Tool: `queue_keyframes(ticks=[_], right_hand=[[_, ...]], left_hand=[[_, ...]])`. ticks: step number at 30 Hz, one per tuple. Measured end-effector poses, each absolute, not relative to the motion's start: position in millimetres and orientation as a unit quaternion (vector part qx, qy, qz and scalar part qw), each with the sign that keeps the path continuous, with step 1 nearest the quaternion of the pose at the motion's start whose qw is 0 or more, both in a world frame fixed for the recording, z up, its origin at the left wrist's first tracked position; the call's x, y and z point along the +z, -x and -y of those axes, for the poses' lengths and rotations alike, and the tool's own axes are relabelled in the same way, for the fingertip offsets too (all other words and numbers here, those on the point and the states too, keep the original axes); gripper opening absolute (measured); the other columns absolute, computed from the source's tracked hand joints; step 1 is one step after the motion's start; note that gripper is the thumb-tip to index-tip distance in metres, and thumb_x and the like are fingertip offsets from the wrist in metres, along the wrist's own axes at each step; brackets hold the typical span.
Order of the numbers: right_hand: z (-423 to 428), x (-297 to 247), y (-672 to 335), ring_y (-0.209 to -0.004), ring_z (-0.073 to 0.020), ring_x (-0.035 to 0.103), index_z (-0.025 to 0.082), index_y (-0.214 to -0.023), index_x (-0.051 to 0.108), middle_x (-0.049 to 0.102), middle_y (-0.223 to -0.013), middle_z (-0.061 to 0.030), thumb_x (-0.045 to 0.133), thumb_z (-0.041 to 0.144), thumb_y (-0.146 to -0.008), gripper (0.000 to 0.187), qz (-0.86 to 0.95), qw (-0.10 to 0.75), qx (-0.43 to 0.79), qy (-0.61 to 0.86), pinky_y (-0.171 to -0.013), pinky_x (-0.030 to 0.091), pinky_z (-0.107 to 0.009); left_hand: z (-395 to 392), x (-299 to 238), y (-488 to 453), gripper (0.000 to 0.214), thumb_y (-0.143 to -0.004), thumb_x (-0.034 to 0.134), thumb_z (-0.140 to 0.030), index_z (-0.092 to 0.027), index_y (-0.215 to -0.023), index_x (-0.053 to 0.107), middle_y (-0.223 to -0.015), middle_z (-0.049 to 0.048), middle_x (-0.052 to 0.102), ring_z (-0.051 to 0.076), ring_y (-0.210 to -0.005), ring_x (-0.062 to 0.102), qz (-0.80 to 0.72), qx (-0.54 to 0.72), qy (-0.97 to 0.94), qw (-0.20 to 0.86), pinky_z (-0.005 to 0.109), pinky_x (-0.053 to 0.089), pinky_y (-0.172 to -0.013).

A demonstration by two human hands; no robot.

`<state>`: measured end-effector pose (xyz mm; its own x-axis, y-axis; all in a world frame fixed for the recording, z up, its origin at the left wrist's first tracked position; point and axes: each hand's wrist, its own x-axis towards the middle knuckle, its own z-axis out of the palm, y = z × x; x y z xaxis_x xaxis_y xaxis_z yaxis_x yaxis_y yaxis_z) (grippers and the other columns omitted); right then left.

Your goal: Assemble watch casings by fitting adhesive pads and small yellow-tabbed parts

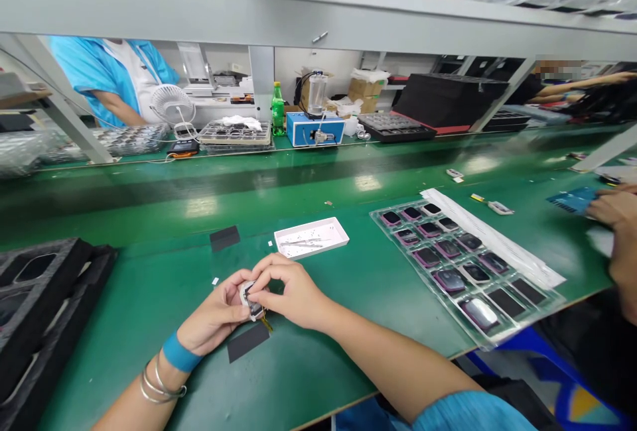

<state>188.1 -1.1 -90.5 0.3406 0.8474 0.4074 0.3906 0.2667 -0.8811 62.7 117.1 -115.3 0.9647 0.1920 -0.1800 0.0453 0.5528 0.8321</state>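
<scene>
Above the green bench, my left hand grips a small watch case, pale-edged and dark inside, with a yellow flex strip hanging from its lower side. My right hand is closed in a pinch at the top of the case; whatever lies between its fingertips is hidden. Below the hands lies a dark rectangular card, and a second dark card rests farther back. Behind my right hand is a shallow white tray holding tweezers and tiny screws.
To the right, a clear plastic tray carries several watch faces. Black foam trays stand at the left edge. A co-worker's hand works at far right. A blue machine and green bottle stand at the back, below a grey shelf beam.
</scene>
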Motion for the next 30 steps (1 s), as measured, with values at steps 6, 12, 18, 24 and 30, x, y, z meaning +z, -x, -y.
queue_keyframes(ticks=[6,12,18,24,30], right_hand=[[0,-94,-182,-0.087,-0.0143,0.057,0.019,-0.069,0.064,0.063,-0.087,-0.0021,0.067,0.012,-0.073,0.008,0.548,0.571,0.136,0.596,-0.082,0.045,-0.030],[1,-95,-181,-0.094,-0.0150,0.057,0.020,-0.076,0.064,0.061,-0.093,-0.0030,0.064,0.012,-0.075,0.007,0.532,0.590,0.160,0.586,-0.087,0.046,-0.032],[-3,-99,-186,-0.109,-0.0157,0.053,0.022,-0.110,0.052,0.052,-0.120,-0.0065,0.074,0.019,-0.064,0.050,0.368,0.674,0.416,0.487,-0.090,0.046,-0.032],[-7,-105,-187,-0.065,-0.0097,0.061,0.012,-0.090,0.061,0.065,-0.073,-0.0016,0.082,0.027,-0.052,0.047,0.295,0.530,0.617,0.501,-0.068,0.050,-0.025],[0,-90,-205,-0.050,-0.0069,0.057,0.015,-0.088,0.064,0.060,-0.061,0.0041,0.075,0.030,-0.062,0.032,0.309,0.547,0.589,0.508,-0.050,0.047,-0.019]], left_hand=[[-118,-116,-63,0.046,-0.055,0.083,-0.021,-0.018,-0.095,0.061,-0.079,0.0006,0.058,0.011,-0.071,0.056,-0.135,0.047,-0.455,0.879,0.022,0.048,-0.068],[-118,-115,-64,0.046,-0.056,0.082,-0.019,-0.019,-0.098,0.062,-0.081,0.0007,0.059,0.011,-0.072,0.058,-0.130,0.058,-0.441,0.886,0.023,0.050,-0.071],[-128,-109,-57,0.042,-0.058,0.081,-0.024,-0.020,-0.095,0.062,-0.084,0.0019,0.063,0.013,-0.074,0.060,-0.102,0.085,-0.457,0.880,0.021,0.050,-0.068],[-137,-103,-53,0.042,-0.058,0.081,-0.022,-0.021,-0.096,0.062,-0.094,0.0040,0.064,0.018,-0.085,0.062,-0.113,0.124,-0.470,0.867,0.025,0.051,-0.074],[-140,-103,-55,0.040,-0.060,0.079,-0.019,-0.021,-0.097,0.063,-0.095,0.0041,0.065,0.019,-0.087,0.063,-0.126,0.131,-0.464,0.867,0.026,0.052,-0.076]])
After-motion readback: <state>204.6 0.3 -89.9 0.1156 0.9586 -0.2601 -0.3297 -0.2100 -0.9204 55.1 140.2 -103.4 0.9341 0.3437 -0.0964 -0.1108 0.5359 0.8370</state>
